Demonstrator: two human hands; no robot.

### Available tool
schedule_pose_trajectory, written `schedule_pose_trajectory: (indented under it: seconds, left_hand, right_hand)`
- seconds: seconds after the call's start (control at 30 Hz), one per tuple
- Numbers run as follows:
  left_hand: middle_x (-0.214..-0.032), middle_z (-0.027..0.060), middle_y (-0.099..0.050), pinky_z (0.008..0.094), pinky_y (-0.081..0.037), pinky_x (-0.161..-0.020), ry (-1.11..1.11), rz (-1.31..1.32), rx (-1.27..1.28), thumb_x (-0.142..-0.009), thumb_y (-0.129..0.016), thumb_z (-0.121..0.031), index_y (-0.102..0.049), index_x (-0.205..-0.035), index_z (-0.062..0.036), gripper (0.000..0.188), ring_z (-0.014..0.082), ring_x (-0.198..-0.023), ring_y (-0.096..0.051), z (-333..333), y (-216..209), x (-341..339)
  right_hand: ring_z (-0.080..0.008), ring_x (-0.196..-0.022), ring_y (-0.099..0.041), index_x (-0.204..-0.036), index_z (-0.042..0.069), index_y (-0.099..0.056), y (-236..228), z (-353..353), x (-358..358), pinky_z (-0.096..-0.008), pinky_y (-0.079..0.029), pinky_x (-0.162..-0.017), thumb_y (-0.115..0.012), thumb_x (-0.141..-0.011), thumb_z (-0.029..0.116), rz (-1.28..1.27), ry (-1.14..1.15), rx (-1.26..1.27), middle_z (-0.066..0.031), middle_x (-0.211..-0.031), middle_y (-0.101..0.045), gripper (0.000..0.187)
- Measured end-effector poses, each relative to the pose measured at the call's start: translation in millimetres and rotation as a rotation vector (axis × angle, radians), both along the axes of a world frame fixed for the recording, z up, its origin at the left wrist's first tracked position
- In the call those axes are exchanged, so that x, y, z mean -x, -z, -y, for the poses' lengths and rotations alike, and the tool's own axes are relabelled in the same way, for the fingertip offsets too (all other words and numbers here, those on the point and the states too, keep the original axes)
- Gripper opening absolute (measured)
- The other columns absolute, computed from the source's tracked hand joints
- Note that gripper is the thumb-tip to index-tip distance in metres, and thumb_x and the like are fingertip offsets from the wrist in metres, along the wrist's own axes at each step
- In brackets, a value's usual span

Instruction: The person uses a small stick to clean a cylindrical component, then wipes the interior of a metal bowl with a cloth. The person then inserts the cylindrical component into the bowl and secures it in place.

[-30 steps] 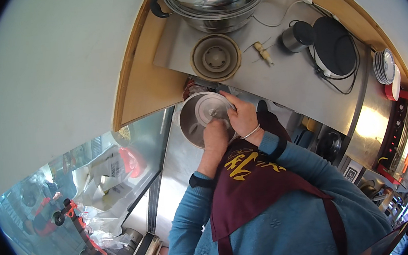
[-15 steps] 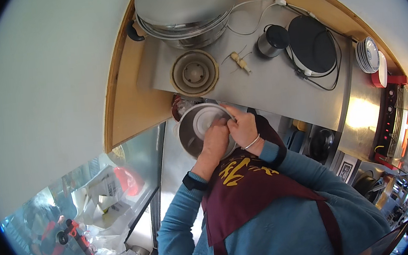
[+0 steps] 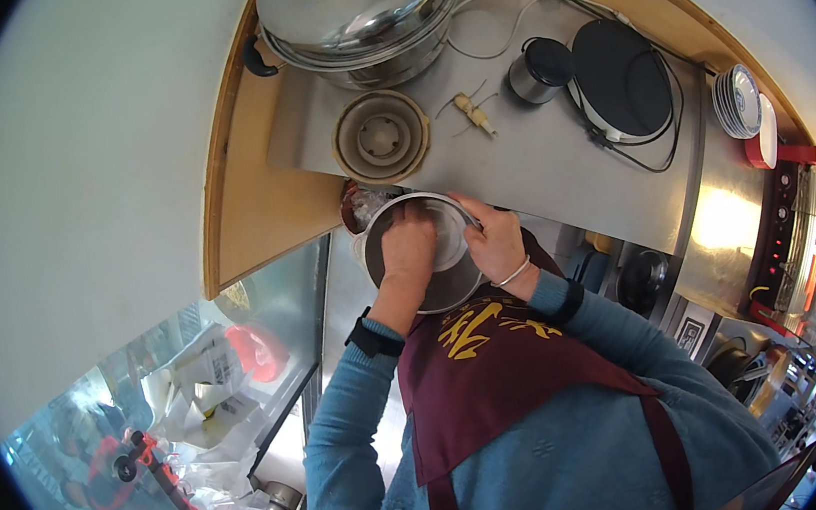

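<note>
A deep round metal pot [image 3: 450, 288] is held in front of my apron, its open mouth facing up toward me. My right hand [image 3: 495, 243] grips its right rim, thumb and fingers closed over the edge. My left hand [image 3: 410, 251] reaches into the pot at the left, near the far inner wall. Its fingers look bent and pressed together, their tips hidden; whatever they hold, if anything, cannot be made out. A pale round shape shows on the pot's bottom.
On the steel counter [image 3: 561, 187] stand a big lidded steamer pot [image 3: 360, 9], a ribbed brown round vessel [image 3: 381, 139], a small metal canister [image 3: 540, 71] and a black hot plate [image 3: 622, 79]. A glowing heater [image 3: 797, 241] is at right. Glass with bags behind is at left.
My left hand has shifted left and away inside the pot, leaving the right hand's side. The pot has moved slightly right and away, and my right hand has gone a little right with it.
</note>
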State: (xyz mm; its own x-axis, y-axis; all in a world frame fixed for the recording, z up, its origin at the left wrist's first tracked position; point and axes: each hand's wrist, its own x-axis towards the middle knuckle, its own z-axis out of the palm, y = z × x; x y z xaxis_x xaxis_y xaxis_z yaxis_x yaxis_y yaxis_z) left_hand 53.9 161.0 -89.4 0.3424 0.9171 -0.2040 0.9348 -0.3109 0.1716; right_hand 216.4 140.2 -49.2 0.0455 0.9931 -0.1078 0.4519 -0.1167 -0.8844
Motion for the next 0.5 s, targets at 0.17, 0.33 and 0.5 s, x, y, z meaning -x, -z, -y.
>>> schedule_pose_trajectory:
  seconds: [0.17, 0.33, 0.5]
  left_hand:
    - [-0.091, 0.0202, -0.068, 0.0454, -0.056, -0.077, -0.254, 0.294, 0.287, -0.080, -0.064, -0.008, -0.071, -0.085, -0.0034, 0.010, 0.0370, -0.085, -0.069, 25, 2, -2]
    - [-0.086, 0.0207, -0.069, 0.0426, -0.054, -0.077, -0.411, 0.631, 0.377, -0.079, -0.067, -0.008, -0.073, -0.086, -0.0009, 0.011, 0.0370, -0.084, -0.069, 36, -13, -48]
    - [-0.088, 0.0200, -0.069, 0.0438, -0.054, -0.070, -0.495, 0.693, -0.116, -0.083, -0.065, -0.007, -0.071, -0.090, -0.0005, 0.010, 0.0377, -0.081, -0.068, 8, -32, -42]
  right_hand:
    - [-0.0259, -0.060, -0.060, -0.120, 0.005, -0.068, 2, -4, -3, -0.0308, -0.051, -0.064, -0.050, -0.076, -0.003, -0.040, 0.073, -0.162, -0.0214, -0.086, -0.068, 0.048]
    - [-0.0260, -0.056, -0.057, -0.119, 0.005, -0.068, -1, -5, -15, -0.0318, -0.050, -0.061, -0.050, -0.075, -0.003, -0.058, 0.099, -0.119, -0.0203, -0.083, -0.067, 0.048]
    - [-0.0229, -0.051, -0.051, -0.119, 0.006, -0.068, -6, -6, -22, -0.0324, -0.047, -0.056, -0.050, -0.075, -0.003, -0.010, 0.105, -0.024, -0.0206, -0.073, -0.059, 0.048]
